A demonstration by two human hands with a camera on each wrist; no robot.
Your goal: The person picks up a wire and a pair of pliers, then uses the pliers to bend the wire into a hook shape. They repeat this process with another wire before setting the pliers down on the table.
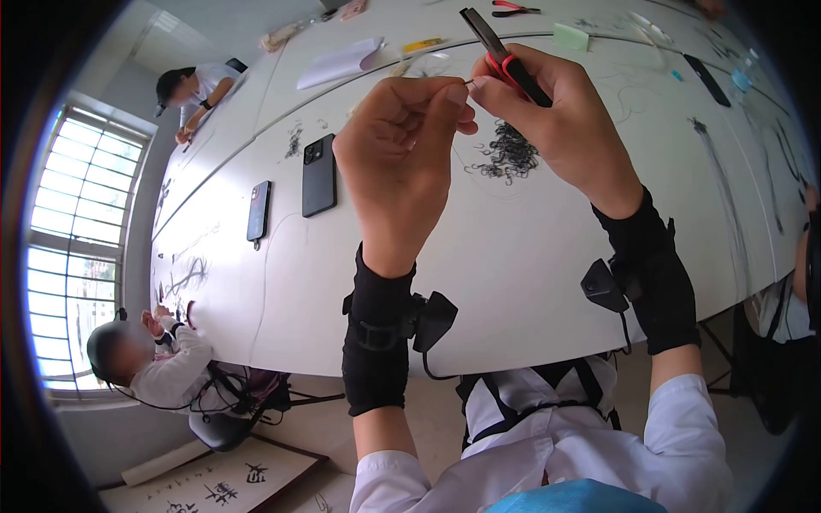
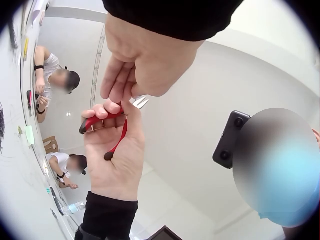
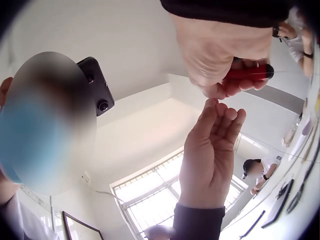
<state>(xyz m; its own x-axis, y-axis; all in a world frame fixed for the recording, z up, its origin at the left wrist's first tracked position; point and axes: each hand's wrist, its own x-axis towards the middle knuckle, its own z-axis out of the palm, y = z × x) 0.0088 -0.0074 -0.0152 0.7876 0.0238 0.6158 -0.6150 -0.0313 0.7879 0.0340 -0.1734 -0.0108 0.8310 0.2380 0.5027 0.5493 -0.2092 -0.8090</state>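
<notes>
In the head view my left hand (image 1: pixel 395 145) and my right hand (image 1: pixel 571 115) meet over the white table. The left thumb and forefinger pinch a tiny thin piece of wire (image 1: pixel 469 82), and the right thumb and fingertip close on its other side. My right hand also grips pliers (image 1: pixel 486 36) with red and black handles, the metal nose pointing up and away. Those handles (image 2: pixel 118 145) lie across the right palm in the left wrist view. Below the hands, a pile of small black bent wire pieces (image 1: pixel 511 156) lies on the table, partly covered by the right hand.
Two phones, one large (image 1: pixel 320 175) and one small (image 1: pixel 258 210), lie left of my hands. Farther back are white paper (image 1: pixel 340 61), a green note (image 1: pixel 570 38) and other red-handled pliers (image 1: pixel 516 8). Another person (image 1: pixel 141 355) sits at the left edge of the table.
</notes>
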